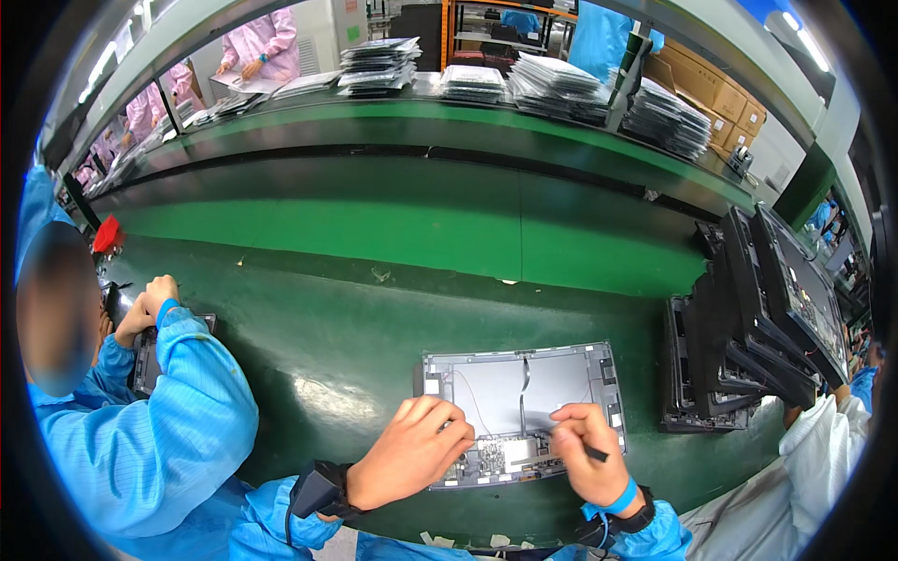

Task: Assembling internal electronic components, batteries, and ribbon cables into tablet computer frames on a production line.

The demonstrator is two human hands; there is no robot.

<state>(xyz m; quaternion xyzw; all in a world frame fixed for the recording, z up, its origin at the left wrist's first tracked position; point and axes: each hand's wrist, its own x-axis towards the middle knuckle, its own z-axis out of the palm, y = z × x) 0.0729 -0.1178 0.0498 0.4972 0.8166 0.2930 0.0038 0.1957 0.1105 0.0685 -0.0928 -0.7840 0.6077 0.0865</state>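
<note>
Green bench: I see a glossy worktop (318,299) with stacked black housings (739,318) at right.
Room: co-workers in pink and blue; flat packs (552,89) piled beyond.
Print: marks on brown cartons (706,89), too small for me to read.
Grey laptop-style housing (486,374): open on the worktop between my hands, circuit board (491,456) nearest me.
Left hand (412,452): half curled over its near-left corner; grip, I cannot tell.
Right hand (589,458): closed around a slim dark-ended tool (596,454).
</note>
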